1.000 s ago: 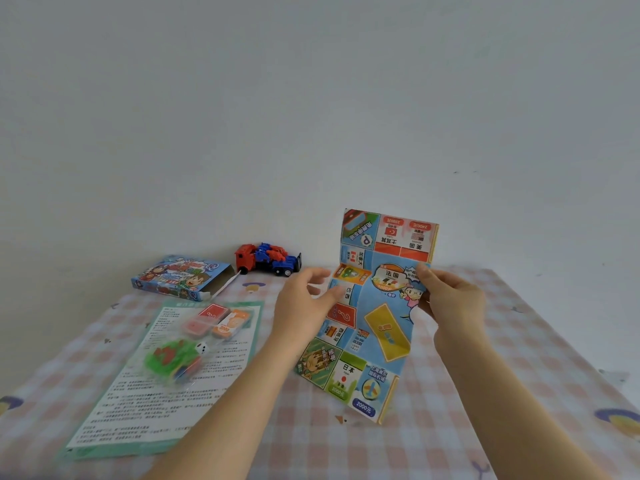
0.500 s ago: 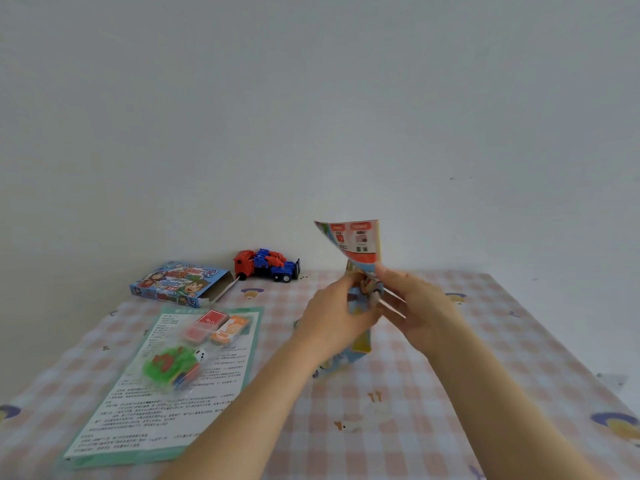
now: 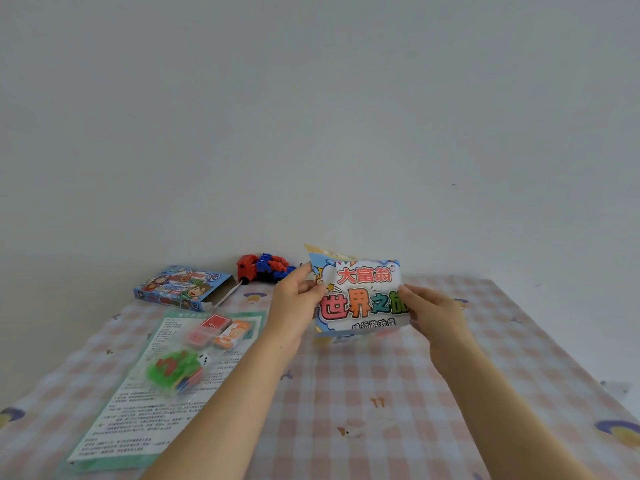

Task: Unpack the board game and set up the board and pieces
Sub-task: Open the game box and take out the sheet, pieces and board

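Above the bench [image 3: 346,393], mid-frame: one folded board [image 3: 360,296], cover face toward me, held clear of the cloth. My left hand [image 3: 294,306] pinches its left edge; my right hand [image 3: 433,310] pinches its right edge. Both grips are closed on the board; neither is free.

Left of centre, on the bench:
- one rules sheet [image 3: 162,386], lying flat;
- one clear bag [image 3: 180,368] of pieces, resting on the sheet, with green and red bits and a white die inside;
- one red card pack [image 3: 207,329] and one orange card pack [image 3: 233,334], side by side, seemingly inside the same wrap.

Far left, near the wall: one box [image 3: 180,287], open at its right end. Just beyond it: one toy truck [image 3: 263,266], no part of the game as far as I can judge.

Step in hand, as I read it: unfolding the board. It is not yet open or laid down.

Next move calls for parting the hands to spread the folds, then laying the board play-side up on the bare cloth right of the sheet. Bag and packs remain sealed.
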{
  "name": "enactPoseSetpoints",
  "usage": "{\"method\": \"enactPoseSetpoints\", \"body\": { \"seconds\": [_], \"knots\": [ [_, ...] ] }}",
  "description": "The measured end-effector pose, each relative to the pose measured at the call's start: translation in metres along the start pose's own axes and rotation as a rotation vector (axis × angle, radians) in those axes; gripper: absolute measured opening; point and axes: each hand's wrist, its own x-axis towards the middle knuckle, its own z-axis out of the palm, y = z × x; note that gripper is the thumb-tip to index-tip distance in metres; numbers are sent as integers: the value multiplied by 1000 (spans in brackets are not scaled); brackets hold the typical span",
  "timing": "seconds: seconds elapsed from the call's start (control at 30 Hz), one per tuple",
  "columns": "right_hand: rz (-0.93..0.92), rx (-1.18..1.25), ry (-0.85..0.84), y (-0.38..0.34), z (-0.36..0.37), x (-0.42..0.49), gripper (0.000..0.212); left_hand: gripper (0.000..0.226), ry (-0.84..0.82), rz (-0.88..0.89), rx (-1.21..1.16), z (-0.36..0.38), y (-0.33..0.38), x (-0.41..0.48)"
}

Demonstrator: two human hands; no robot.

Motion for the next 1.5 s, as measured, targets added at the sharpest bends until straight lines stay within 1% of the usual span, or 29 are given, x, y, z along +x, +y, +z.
{"method": "enactPoseSetpoints", "body": {
  "seconds": [0.07, 0.1, 0.17, 0.23, 0.33, 0.4, 0.5, 0.57, 0.63, 0.67, 0.8, 0.87, 0.97, 1.03, 1.23, 1.37, 1.5],
  "knots": [
    [37, 66, -72, -2, -7, 2, 15, 38, 20, -8, -37, -4, 1, 1],
    [56, 61, -134, -4, -10, 3, 14, 42, 25, -10, -54, -5, 1, 1],
    [80, -9, -269, -8, -14, 3, 15, 45, 24, -26, -86, -7, 1, 2],
    [62, -100, -319, -10, -13, 3, 19, 45, 16, -41, -129, -8, 2, 4],
    [6, -110, -279, -15, -10, 3, 19, 37, 34, -83, -179, -7, 0, 8],
    [-33, -84, -262, -19, -9, 1, 16, 32, 33, -108, -165, -5, -3, 10],
    [-55, -53, -245, -22, -5, -2, 13, 47, 36, -108, -89, -2, -4, 9],
    [-74, -51, -222, -24, -3, -3, 17, 52, 83, -54, 64, 1, -3, 7],
    [-108, -83, -198, -25, -1, -4, 22, 55, 122, 37, 227, 4, -1, 3],
    [-128, -107, -192, -25, 1, -5, 23, 56, 115, 76, 258, 6, 1, 2],
    [-232, -196, -164, -28, 9, -9, 27, 62, -24, 141, 312, 16, 18, -8],
    [-302, -235, -156, -29, 14, -12, 31, 63, -25, 179, 344, 21, 25, -9],
    [-372, -287, -169, -30, 21, -15, 29, 50, 41, 225, 356, 26, 33, -7],
    [-387, -311, -178, -30, 24, -17, 31, 40, 67, 218, 363, 24, 38, -3],
    [-375, -247, -184, -28, 27, -22, 37, 20, 41, 170, 308, 10, 39, 2],
    [-318, -231, -144, -27, 30, -21, 33, 22, -4, 116, 241, 6, 39, 1],
    [-174, -123, -100, -25, 24, -15, 25, 9, 29, 75, 201, -1, 40, 2]
  ]
}}
